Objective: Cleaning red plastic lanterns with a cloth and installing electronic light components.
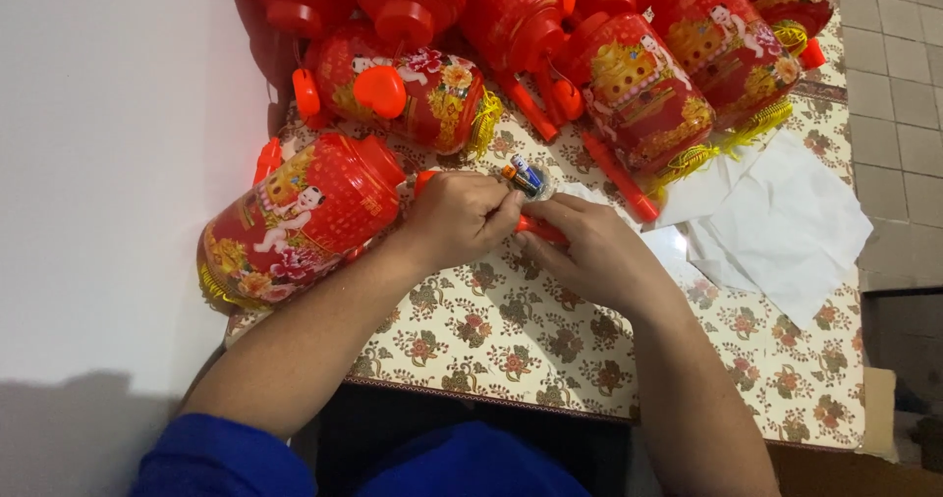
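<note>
— What are the hands on?

— A thin orange-red stick handle (538, 228), just left of the frame's centre. The left hand (460, 217) is curled tight over its upper end, and the right hand (594, 251) closes round the lower end; the two hands touch. At the left fingertips sit two small batteries (525, 176) — one orange and black, one blue — pinched between thumb and fingers.

— And the handle belongs to what?

— It seems to run to the red plastic lantern (300, 220) lying on its side at centre left, printed with a child figure and flowers, with a yellow fringe at its lower end. The join is hidden under the left hand.

— Anything inside it?

— Cannot tell; its cap end faces the hand.

— What lies around?

— More lanterns of the same kind (629, 89) are heaped across the top of the frame, some with orange handles sticking out. White paper sheets (786, 227) lie at the right, partly over the table's edge.

— The surface?

— A table under a cream cloth with red flowers (511, 340). A white wall (98, 163) fills the left, pale floor tiles (899, 94) the upper right. Blue sleeves (216, 458) show at the bottom.
</note>
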